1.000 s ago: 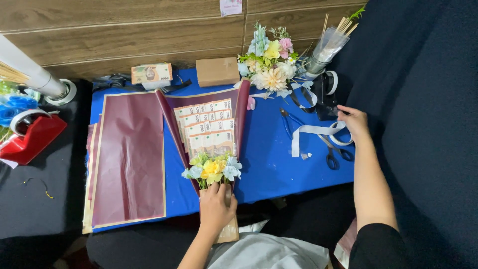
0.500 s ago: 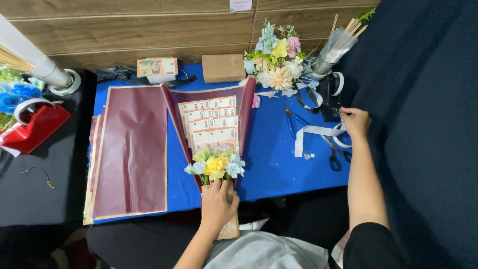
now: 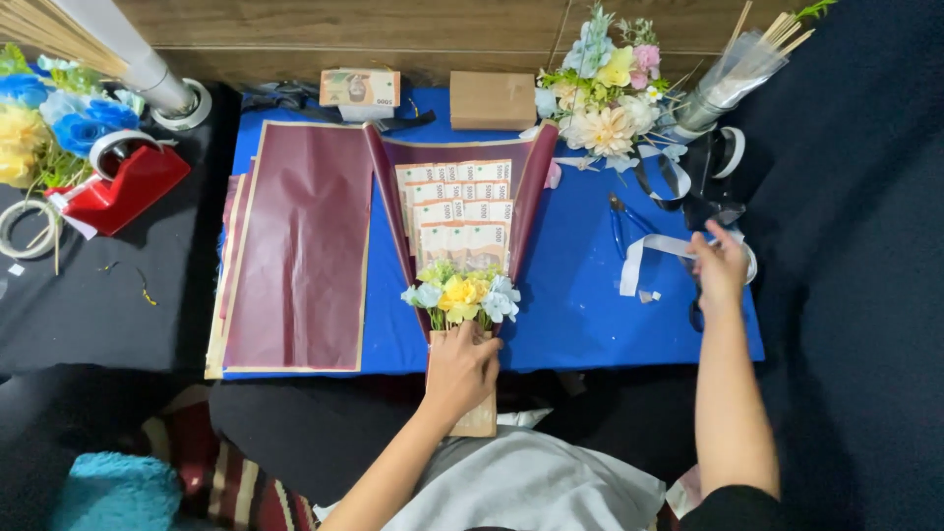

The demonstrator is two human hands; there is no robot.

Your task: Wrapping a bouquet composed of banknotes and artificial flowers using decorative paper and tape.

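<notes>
- We are gripping the bouquet (image 3: 460,295) with our left hand (image 3: 462,372), fingers wrapped around its lower stem part at the near edge of the bench (image 3: 580,324).
- Just above that hand, small yellow and pale blue flowers are sitting in front of a fan of banknotes (image 3: 457,211), all lying in a maroon wrap (image 3: 536,187).
- We are reaching out with our right hand (image 3: 721,265), fingers loosely spread, onto a white ribbon (image 3: 644,258) at the far right of the bench; we cannot tell whether it is pinching the ribbon.
- Scissors (image 3: 621,218) are lying just left of that hand.
- Maroon sheets (image 3: 300,246) are lying flat to the left of our left hand.
- A loose flower bunch (image 3: 600,93) is resting beyond our right hand, with a brown box (image 3: 494,99) to its left.
- A red tape dispenser (image 3: 123,177) is sitting far off to the left.
</notes>
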